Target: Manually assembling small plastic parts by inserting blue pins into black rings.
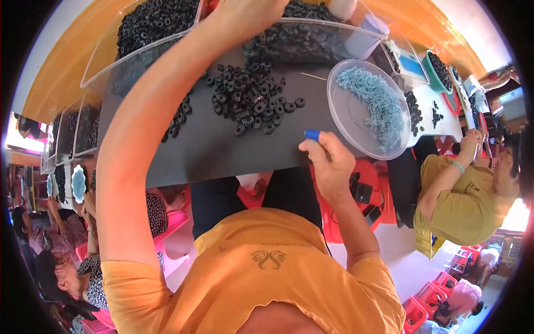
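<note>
My left arm stretches far forward over a clear plastic bin (pixel 153 43) heaped with small black ring-shaped parts. My left hand (pixel 250 14) is at the upper picture edge, its fingers cut off from view. Near the table's front edge, my right hand (pixel 332 167) is closed in a pinch, with a blue finger cover (pixel 312 134) on one finger. Anything between those fingertips is too small to make out. A pile of black parts (pixel 250 97) lies on the dark tabletop (pixel 222 156). Right of it, a shallow round clear tray (pixel 347 119) holds many tiny light-blue pieces (pixel 378 103).
A thin stick (pixel 313 75) lies beside the round tray. A whitish cup (pixel 367 36) stands at the back. Farther right are a green basket (pixel 439 72) of black parts and a seated co-worker (pixel 464 192). Other people sit at left. A red stool (pixel 361 195) stands below the table.
</note>
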Action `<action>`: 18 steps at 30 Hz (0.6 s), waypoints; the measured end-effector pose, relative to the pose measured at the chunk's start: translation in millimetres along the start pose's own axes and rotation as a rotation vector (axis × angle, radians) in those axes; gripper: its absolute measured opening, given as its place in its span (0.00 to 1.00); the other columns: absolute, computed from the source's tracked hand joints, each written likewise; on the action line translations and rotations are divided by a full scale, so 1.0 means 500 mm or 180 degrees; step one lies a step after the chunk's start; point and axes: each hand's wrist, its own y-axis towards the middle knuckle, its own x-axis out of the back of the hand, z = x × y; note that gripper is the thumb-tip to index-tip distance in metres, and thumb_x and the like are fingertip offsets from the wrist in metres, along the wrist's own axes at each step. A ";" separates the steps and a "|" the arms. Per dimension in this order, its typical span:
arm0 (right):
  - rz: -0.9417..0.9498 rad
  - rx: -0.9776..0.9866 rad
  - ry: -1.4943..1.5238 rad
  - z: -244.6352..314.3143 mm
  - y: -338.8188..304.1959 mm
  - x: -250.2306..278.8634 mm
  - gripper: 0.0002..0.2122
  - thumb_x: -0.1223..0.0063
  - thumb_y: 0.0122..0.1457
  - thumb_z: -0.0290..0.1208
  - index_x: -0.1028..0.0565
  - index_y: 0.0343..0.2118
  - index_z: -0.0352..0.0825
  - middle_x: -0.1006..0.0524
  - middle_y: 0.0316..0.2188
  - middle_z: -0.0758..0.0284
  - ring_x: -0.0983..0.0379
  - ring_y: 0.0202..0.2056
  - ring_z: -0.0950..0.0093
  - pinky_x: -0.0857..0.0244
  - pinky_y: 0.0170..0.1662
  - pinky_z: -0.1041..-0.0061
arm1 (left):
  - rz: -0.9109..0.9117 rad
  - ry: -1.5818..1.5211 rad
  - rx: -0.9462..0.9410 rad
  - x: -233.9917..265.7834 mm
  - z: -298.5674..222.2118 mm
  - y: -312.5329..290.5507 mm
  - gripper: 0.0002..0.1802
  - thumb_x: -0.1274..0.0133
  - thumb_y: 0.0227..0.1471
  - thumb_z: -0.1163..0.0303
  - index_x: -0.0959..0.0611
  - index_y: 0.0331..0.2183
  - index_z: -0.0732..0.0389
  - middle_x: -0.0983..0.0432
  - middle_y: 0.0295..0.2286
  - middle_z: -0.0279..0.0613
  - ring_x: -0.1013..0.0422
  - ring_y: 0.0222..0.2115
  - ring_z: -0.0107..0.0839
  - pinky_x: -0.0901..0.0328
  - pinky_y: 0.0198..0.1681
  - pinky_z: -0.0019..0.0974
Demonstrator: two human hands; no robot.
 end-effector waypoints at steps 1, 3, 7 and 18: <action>-0.0072 0.0021 0.0057 -0.003 0.002 -0.002 0.04 0.47 0.53 0.18 0.26 0.32 0.29 0.30 0.20 0.64 0.34 0.21 0.77 0.39 0.25 0.79 | 0.0045 -0.0184 0.0109 -0.006 -0.002 0.020 0.22 0.47 0.41 0.78 0.27 0.43 0.64 0.28 0.40 0.56 0.33 0.42 0.54 0.41 0.50 0.50; -0.0156 0.0002 0.0119 -0.006 0.000 -0.001 0.05 0.47 0.52 0.17 0.26 0.33 0.29 0.30 0.20 0.65 0.35 0.20 0.77 0.39 0.25 0.79 | -0.0086 -0.0057 -0.0127 -0.013 -0.011 0.012 0.20 0.47 0.43 0.77 0.26 0.43 0.61 0.30 0.42 0.57 0.36 0.46 0.55 0.40 0.49 0.50; -0.0137 0.0049 0.0033 -0.015 0.001 0.000 0.07 0.47 0.51 0.15 0.26 0.34 0.29 0.29 0.20 0.65 0.34 0.20 0.76 0.39 0.25 0.78 | -0.0119 -0.0070 -0.0366 0.004 -0.076 -0.123 0.07 0.44 0.42 0.74 0.22 0.29 0.60 0.27 0.23 0.44 0.29 0.25 0.43 0.35 0.27 0.41; -0.0354 0.1098 -0.0931 -0.015 0.013 0.037 0.10 0.45 0.41 0.14 0.30 0.28 0.29 0.32 0.21 0.60 0.37 0.21 0.60 0.42 0.24 0.65 | 0.0951 0.0022 0.1205 0.020 -0.150 -0.386 0.14 0.37 0.38 0.68 0.23 0.28 0.64 0.30 0.22 0.44 0.31 0.25 0.44 0.36 0.27 0.42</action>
